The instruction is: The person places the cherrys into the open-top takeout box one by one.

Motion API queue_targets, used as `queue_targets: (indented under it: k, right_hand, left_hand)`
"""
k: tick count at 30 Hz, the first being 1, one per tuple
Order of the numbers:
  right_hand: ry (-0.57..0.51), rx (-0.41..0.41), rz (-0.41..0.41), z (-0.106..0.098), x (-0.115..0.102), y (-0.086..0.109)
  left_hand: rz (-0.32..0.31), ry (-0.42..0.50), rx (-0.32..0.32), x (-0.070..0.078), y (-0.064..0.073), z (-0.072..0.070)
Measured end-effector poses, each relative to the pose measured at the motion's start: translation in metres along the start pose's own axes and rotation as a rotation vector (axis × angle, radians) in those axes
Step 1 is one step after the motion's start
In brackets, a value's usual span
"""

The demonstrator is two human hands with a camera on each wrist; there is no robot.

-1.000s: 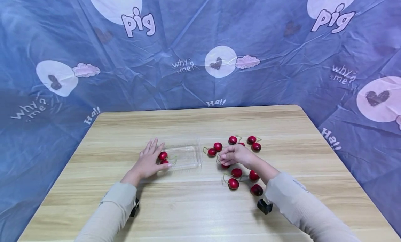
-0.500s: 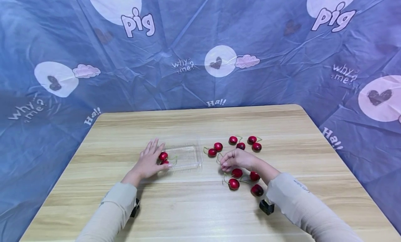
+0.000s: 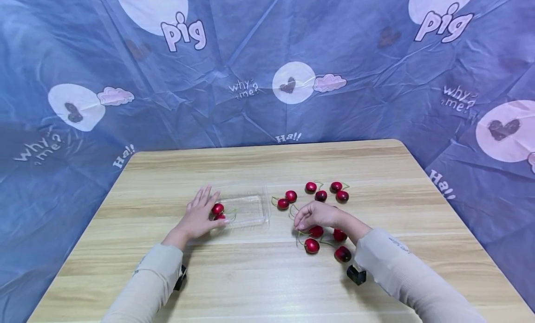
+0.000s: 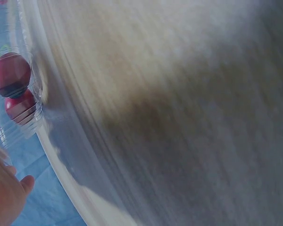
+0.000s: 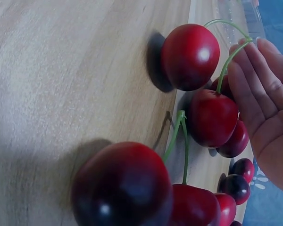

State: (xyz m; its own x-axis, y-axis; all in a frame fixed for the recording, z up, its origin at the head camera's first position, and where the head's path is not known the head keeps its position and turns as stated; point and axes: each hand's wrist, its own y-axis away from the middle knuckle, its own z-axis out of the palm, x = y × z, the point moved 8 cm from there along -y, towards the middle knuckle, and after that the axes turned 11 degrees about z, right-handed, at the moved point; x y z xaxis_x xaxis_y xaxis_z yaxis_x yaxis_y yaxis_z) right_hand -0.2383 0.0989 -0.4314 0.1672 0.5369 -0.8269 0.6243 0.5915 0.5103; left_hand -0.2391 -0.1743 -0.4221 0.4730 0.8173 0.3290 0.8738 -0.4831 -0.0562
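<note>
My left hand (image 3: pixel 198 216) rests with spread fingers on the left end of a clear plastic box (image 3: pixel 265 203), thumb along its front edge. Inside that end lie two red cherries (image 3: pixel 218 208), also seen through the plastic as cherries (image 4: pixel 11 73) in the left wrist view. Over the loose cherries, my right hand (image 3: pixel 316 215) points its fingertips down at a joined pair, with a front cherry (image 3: pixel 311 246) and one behind it. In the right wrist view, the green stem (image 5: pixel 249 40) crosses right at the fingertips, its joint uncovered; both cherries sit on the table.
More cherry pairs surround the right hand: a left cherry (image 3: pixel 290 196), a back cherry (image 3: pixel 310 187), a far right cherry (image 3: pixel 342 196) and a dark front cherry (image 3: pixel 342 254). The wooden table (image 3: pixel 251 286) ends at a blue printed cloth (image 3: pixel 251 114).
My right hand has come slightly toward me, from beside one cherry's stem to the stem of the front pair. My left hand and the box have stayed put.
</note>
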Motion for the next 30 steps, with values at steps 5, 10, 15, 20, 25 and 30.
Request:
queue_targets:
  k: [5, 10, 15, 20, 25, 30]
  right_hand:
    - [0.052, -0.019, -0.021, 0.003, -0.001, -0.002]
    - [0.069, -0.056, -0.054, 0.009, -0.003, -0.004]
    - [0.091, -0.047, -0.068, 0.011, -0.004, -0.005]
    - [0.108, -0.022, -0.072, 0.009, -0.003, -0.004]
    - [0.085, -0.014, -0.072, 0.008, -0.002, -0.004]
    - [0.029, 0.011, -0.057, 0.005, -0.001, -0.003]
  left_hand:
    - [0.002, 0.005, 0.002, 0.000, 0.000, 0.000]
    - [-0.001, 0.007, 0.005, 0.001, 0.001, 0.000]
    - [-0.008, 0.006, -0.005, 0.002, 0.000, 0.000]
    - [-0.008, 0.006, -0.007, 0.002, -0.001, 0.001]
    - [-0.009, 0.010, -0.005, 0.001, 0.000, 0.001]
    - [-0.008, 0.009, -0.002, 0.000, -0.001, 0.002]
